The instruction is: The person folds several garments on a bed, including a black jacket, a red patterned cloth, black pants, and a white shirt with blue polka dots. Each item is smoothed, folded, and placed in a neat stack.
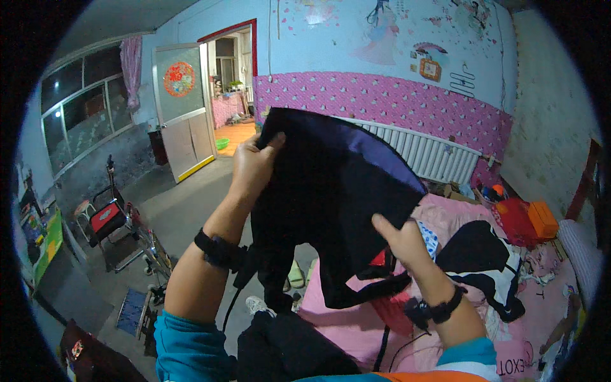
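A black cloth garment (pixel 310 191) with a purple inner face along its top edge hangs spread between my hands. My left hand (pixel 258 157) pinches its upper left corner, thumb on the front. On the right, my right hand (pixel 403 238) grips the garment's lower right edge, thumb also in front. Narrow black parts dangle from its lower side, over the floor and the edge of the bed. Each wrist wears a black strap with a small device. The fingers behind the cloth are hidden.
The bed's pink cover (pixel 343 329) lies below and to the right, bearing a black and white garment (pixel 482 267), a red bag (pixel 513 222) and an orange box (pixel 542 218). A white radiator (pixel 420 148) lines the wall. At left are a folding chair (pixel 107 217) and an open door (pixel 184 114).
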{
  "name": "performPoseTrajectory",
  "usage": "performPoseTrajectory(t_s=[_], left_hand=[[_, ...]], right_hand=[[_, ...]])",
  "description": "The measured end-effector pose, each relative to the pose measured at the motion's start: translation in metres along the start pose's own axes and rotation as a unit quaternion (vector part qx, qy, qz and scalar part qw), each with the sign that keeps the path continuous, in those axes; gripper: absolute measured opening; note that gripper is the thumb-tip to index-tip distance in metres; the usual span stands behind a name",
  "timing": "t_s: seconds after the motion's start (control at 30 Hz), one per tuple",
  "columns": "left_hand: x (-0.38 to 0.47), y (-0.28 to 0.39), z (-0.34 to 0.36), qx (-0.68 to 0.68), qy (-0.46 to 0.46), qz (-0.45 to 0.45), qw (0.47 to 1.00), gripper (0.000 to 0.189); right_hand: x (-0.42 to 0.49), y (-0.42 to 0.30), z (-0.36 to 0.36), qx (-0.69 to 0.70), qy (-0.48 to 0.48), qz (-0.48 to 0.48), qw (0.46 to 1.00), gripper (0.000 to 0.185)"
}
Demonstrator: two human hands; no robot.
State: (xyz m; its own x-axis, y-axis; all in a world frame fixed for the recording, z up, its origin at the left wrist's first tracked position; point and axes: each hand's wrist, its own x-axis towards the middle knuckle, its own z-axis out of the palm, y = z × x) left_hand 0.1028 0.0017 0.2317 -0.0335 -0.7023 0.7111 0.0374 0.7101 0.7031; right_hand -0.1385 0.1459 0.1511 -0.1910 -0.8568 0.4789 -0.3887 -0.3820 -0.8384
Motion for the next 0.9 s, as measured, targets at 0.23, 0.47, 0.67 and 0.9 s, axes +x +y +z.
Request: performPoseTrajectory(t_s=[0.23,0.47,0.67,0.9], left_hand=[[0.067,0.048,-0.077,0.075,0.080,0.034,0.993,0.029],[0.118,0.131,-0.125,0.203,0.166,0.105,0.959,0.035],[0.137,0.125,-0.115,0.163,0.152,0.078,0.972,0.031],[0.140,0.080,-0.077,0.259,0.074,0.124,0.955,0.030]], right_hand=[[0.104,-0.080,0.035,-0.056,0.063,-0.172,0.982,0.043],[0.189,-0.161,0.086,-0.001,0.122,-0.212,0.970,0.040],[0.223,-0.178,0.143,-0.011,0.114,-0.185,0.976,0.052],[0.231,-0.181,0.180,-0.049,0.035,-0.143,0.988,0.048]])
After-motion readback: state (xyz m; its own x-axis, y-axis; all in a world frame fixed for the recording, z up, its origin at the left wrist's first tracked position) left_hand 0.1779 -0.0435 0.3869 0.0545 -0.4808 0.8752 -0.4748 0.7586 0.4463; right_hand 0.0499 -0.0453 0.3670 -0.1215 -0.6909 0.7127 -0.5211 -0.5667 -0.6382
